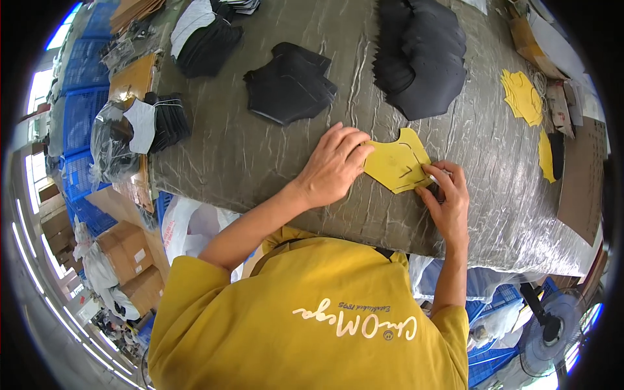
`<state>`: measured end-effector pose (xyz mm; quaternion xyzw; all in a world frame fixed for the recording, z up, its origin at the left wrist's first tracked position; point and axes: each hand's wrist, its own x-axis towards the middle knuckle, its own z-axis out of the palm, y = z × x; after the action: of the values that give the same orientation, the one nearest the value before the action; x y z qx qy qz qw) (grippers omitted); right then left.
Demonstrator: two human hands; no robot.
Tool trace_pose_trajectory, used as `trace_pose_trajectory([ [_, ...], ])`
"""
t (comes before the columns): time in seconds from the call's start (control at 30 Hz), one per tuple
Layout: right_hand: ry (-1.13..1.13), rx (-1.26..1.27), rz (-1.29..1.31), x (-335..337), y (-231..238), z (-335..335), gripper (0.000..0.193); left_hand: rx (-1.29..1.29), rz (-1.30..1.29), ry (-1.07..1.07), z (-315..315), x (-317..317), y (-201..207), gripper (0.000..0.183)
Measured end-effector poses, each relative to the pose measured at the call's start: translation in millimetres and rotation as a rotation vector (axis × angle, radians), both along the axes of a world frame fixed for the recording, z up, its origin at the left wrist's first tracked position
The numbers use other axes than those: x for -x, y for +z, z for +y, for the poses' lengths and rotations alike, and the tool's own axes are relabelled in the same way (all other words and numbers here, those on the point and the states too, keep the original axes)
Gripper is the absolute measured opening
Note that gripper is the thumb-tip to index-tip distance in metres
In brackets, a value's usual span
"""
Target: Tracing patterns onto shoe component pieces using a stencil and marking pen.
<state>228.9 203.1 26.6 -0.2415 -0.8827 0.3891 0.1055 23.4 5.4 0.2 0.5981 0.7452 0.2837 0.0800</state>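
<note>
A yellow pattern template (392, 162) with a scooped top edge and several narrow slots lies flat on the table in front of me. My left hand (335, 162) grips its left edge, fingers curled and fingertips pressed on it. At the template's lower right corner, my right hand (447, 198) is closed in a pinch around a slim pen-like tool (433, 179), of which only a small pale part shows. Whether a piece lies beneath the template is hidden. Beyond my left hand rest a few black cut pieces (289, 84), overlapping; a fanned stack of black pieces (426, 58) lies further right.
More bundles of black pieces (207, 49) sit at the table's far left, one tied with string (170, 120). Yellow templates (522, 97) and a cardboard sheet (583, 179) lie at right. Blue crates (84, 123) line the left side; a fan (551, 329) stands lower right.
</note>
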Motion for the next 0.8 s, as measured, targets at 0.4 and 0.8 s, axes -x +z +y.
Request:
trace_pose_trajectory([
  [0.4, -0.021, 0.018, -0.035, -0.2, 3.0, 2.0, 0.042, 0.001, 0.139, -0.12, -1.5, 8.4, -6.6, 0.044],
  [0.8, -0.003, -0.01, -0.002, -1.1, -0.4, 2.3, 0.042, -0.014, 0.204, -0.13, -2.2, 7.4, -6.6, 0.038],
])
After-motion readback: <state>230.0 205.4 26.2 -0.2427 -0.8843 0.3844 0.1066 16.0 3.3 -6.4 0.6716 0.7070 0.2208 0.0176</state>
